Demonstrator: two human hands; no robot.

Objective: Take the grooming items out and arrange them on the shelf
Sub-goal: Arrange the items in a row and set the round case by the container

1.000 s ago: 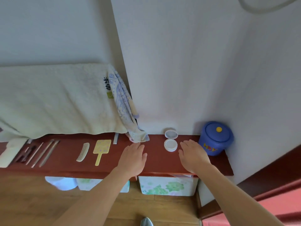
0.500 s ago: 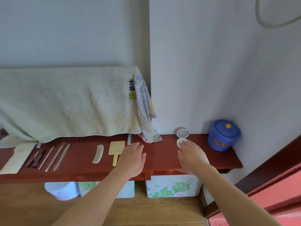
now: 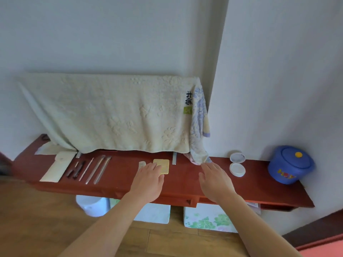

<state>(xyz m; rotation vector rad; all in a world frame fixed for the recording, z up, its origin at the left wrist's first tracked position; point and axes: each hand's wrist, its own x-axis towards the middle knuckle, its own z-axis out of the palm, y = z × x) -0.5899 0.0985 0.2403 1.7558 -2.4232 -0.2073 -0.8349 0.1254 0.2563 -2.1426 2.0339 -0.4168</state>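
A long red shelf runs along the wall. On its left lie a cream pouch, small dark tools and several slim metal tools. A pale comb and a yellow hand mirror lie mid-shelf. My left hand is flat and open over the mirror's handle and the comb's near end. My right hand hovers open over bare shelf, holding nothing. A round white case lies open to its right, its lid behind it.
A blue lidded pot stands at the shelf's right end. A cream towel and a floral cloth hang over the shelf's back. Floral boxes and a white bucket sit on the wooden floor below.
Both hands have shifted left along the shelf. The left hand now covers the mirror's handle; the right hand has left the white case. The view has swung left and pulled back.
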